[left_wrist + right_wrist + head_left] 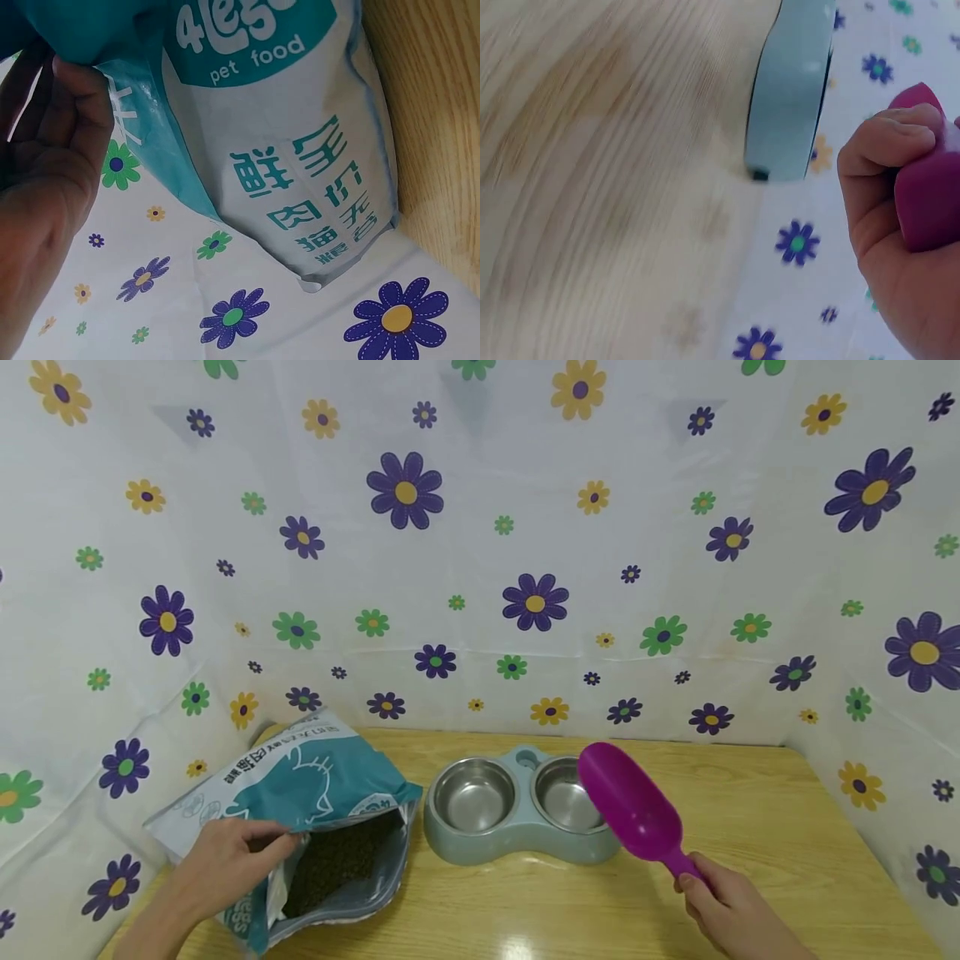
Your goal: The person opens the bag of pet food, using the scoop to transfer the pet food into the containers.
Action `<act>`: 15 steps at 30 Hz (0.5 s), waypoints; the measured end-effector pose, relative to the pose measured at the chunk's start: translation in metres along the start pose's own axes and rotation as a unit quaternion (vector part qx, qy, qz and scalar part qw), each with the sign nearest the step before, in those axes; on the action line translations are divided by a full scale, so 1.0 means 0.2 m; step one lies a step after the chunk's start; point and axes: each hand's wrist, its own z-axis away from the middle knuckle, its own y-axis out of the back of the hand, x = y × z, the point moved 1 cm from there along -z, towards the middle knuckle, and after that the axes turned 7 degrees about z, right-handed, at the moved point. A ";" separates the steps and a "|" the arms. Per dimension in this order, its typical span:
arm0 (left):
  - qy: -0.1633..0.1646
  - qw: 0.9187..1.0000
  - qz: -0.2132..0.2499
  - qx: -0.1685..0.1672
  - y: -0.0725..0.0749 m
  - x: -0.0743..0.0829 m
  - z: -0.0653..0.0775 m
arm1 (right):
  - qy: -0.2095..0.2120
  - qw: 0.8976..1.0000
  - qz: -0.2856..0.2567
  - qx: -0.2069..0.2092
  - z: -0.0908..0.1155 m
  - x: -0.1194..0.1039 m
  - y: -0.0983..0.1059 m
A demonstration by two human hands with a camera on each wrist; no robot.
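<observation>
My left hand (221,867) pinches the upper edge of a teal and white pet food bag (337,779). The bag lies on its side at the left with its mouth gaping toward me, and brown kibble (333,864) shows inside. In the left wrist view the printed bag side (255,135) hangs beside the fingers. My right hand (727,906) grips the handle of a magenta scoop (633,802), held up at the right with no kibble showing in it. From the head view, the scoop overlaps the right bowl of a pale blue double pet feeder (517,842).
Two steel bowls (474,797) sit in the feeder, in the middle of a wooden table (787,827). A white cloth with flower prints (480,552) stands behind the table and along both sides.
</observation>
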 end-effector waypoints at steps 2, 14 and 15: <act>0.002 1.000 0.001 0.003 0.00 0.00 0.00 | 0.020 0.999 0.007 -0.035 -0.01 -0.04 -0.05; 0.033 0.999 0.016 -0.003 -0.01 0.01 0.00 | 0.069 0.983 0.073 -0.151 -0.10 -0.40 -0.40; 0.028 1.000 0.013 -0.001 -0.01 0.01 0.00 | 0.074 0.982 0.072 -0.156 -0.11 -0.43 -0.43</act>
